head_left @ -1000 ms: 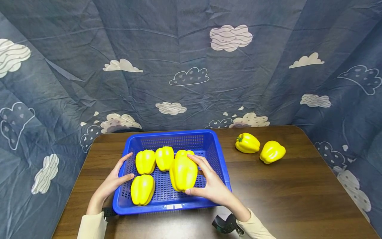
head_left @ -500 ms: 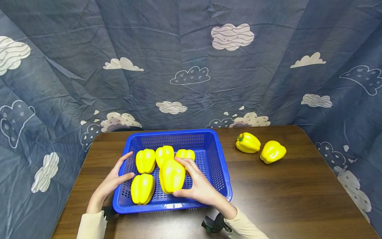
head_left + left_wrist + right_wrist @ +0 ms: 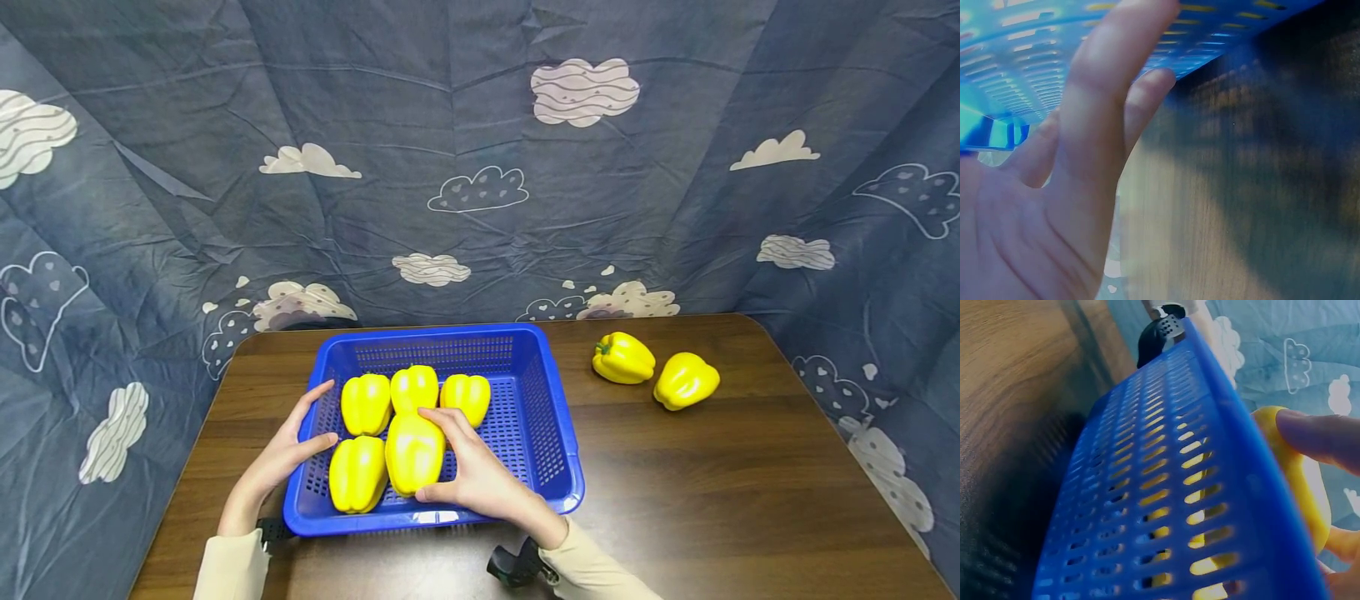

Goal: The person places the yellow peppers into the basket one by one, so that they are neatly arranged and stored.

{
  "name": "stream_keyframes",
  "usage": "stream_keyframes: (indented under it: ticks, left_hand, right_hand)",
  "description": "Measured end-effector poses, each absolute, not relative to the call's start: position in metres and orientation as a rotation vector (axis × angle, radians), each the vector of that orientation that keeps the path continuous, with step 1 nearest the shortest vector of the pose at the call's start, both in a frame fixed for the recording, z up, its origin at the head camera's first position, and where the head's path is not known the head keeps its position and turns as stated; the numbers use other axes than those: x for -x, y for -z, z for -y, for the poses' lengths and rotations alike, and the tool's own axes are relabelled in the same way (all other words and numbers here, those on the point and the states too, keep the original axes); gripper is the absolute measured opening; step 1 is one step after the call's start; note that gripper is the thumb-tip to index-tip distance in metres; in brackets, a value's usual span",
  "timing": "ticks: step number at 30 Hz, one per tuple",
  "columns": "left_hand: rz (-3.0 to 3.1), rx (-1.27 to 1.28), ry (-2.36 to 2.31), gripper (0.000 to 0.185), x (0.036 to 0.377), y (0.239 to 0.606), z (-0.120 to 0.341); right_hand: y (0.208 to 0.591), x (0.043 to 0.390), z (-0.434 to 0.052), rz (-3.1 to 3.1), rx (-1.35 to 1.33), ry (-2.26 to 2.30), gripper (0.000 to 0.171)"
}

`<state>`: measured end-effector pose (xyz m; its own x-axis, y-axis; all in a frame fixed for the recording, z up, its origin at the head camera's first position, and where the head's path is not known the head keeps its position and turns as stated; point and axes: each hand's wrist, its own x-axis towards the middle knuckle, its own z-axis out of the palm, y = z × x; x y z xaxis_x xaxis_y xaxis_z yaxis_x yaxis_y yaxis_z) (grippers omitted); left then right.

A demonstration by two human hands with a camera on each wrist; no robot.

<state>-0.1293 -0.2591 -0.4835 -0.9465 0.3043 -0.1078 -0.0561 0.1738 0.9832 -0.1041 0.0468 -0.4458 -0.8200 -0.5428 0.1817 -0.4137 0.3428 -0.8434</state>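
My left hand [image 3: 277, 462] lies with straight fingers against the left wall of the blue basket [image 3: 558, 433], steadying it and gripping nothing; the left wrist view shows the same, fingers flat on the slotted plastic. Inside, three yellow peppers [image 3: 414, 388] line the far row and one pepper [image 3: 357, 473] sits at the near left corner. My right hand [image 3: 480, 479] is curled round a fifth pepper [image 3: 413, 452] – thumb at its near end, fingers over the top – and it looks set down beside the near-left one, touching it. I judge this the placing step, nearly done. Next calls for loosening the fingers and lifting clear without rolling the fruit – then out to the two peppers [image 3: 652, 371] lying loose near the table's [image 3: 750, 500] far right corner
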Motion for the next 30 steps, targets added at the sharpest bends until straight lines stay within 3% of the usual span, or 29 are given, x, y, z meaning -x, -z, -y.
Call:
stream_keyframes:
  ticks: [24,30]
  left_hand:
    - [-2.194,-0.193,-1.809,0.073,0.130,0.485,0.259]
    - [-2.219,-0.215,-1.798,0.073,0.130,0.486,0.260]
  right_hand:
    - [0.455,0.107,-0.032,-2.451,0.814,1.313,0.088]
    - [0.457,0.109,-0.034,-2.426,0.847,1.280,0.080]
